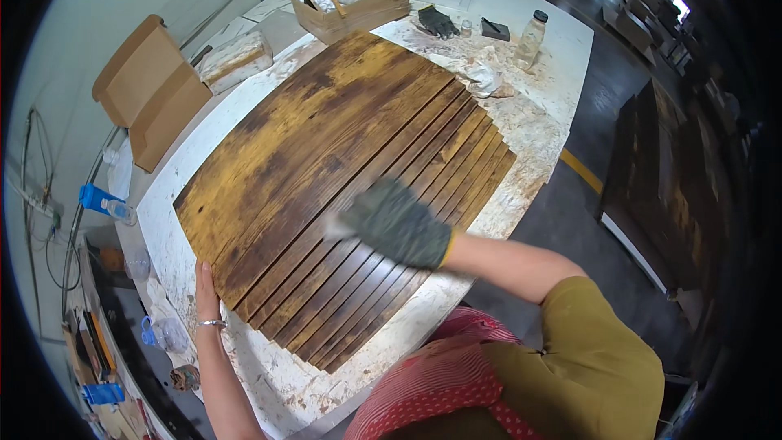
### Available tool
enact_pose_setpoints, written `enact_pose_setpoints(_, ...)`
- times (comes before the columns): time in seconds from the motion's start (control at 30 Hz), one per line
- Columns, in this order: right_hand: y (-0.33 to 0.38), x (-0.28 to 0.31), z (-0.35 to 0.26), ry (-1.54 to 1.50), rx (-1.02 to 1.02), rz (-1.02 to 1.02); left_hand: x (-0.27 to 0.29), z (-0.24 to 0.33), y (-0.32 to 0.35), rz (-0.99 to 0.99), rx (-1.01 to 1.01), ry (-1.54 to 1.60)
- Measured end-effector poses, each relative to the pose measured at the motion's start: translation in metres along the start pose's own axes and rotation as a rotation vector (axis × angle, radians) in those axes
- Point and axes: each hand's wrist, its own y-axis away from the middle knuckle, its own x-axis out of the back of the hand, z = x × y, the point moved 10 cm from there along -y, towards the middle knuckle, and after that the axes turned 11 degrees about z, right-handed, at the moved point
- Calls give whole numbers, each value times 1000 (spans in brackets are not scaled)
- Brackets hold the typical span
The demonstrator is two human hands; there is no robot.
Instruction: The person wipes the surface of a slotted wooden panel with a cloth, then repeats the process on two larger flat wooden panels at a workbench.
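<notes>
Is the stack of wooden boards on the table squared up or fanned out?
The stack is fanned out: its top board shows a broad face, the lower boards only narrow strips, stepped along one side.

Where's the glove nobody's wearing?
In the head view, the glove lies near the top, beyond the boards, right of the filled box, left of a small bottle.

Right hand (391, 220) at centre in mottled grey-green glove (405, 232), yellow cuff edge (448, 246), silver-toned band (212, 323) on left wrist at lower left, olive short sleeve (599, 334) at lower right, red-and-white patterned garment (436, 375) at bottom centre
</notes>
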Motion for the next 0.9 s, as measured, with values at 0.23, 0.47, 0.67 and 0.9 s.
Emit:
enact_pose_setpoints(0.23, 91, 113, 251, 436, -758, 227, 2, -2, -2, -4, 6, -9)
enact_pose_setpoints(0.47, 118, 107, 189, 63, -702, 427, 6, 3, 0, -2, -14, -57)
enact_pose_setpoints(0.67, 47, 62, 18, 2, -151, 201, 3, 2, -4, 24, -62, -130)
enact_pose_setpoints(0.9, 27, 13, -60, -182, 199, 57, -11, 10, 0, 10, -77, -29)
